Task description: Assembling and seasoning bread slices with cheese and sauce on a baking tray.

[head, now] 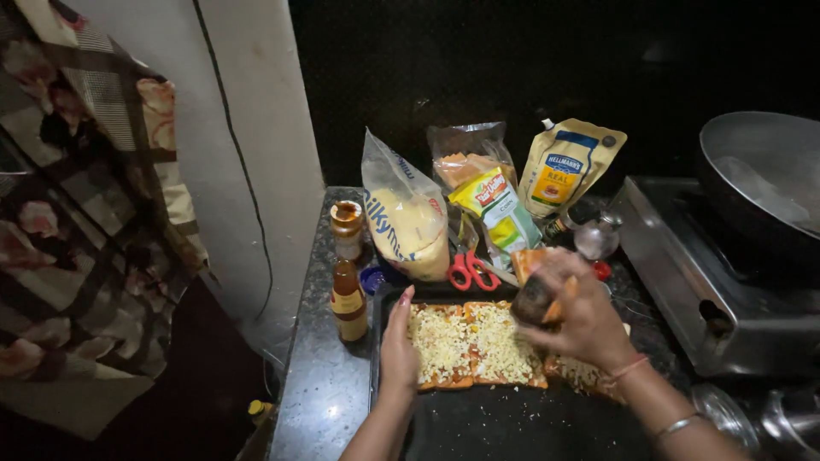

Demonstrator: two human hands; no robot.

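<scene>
Bread slices [474, 346] topped with grated cheese lie side by side on a dark tray [478, 423] at the near end of a speckled stone counter [320, 388], seen from the head camera. Right hand [585, 320] hovers over the right end of the slices, its fingers curled around a small dark shaker jar [535, 299] tipped toward the bread. Left hand [399, 346] rests at the left edge of the slices, fingers straight and close together, fingertips touching the tray beside the bread and holding nothing. Just left of the tray stand two brown sauce bottles [348, 300], one behind the other. Behind the tray lie red-handled scissors [471, 271], and behind those stand a clear bread bag [406, 213], a green and yellow packet [500, 213], a clear bag of slices [470, 154] and a pale pouch with a blue label [568, 166]. To the right sits a steel stove [717, 290] carrying a large dark pan [764, 175]. A floral checked cloth [77, 213] hangs at the far left beside a white wall.
</scene>
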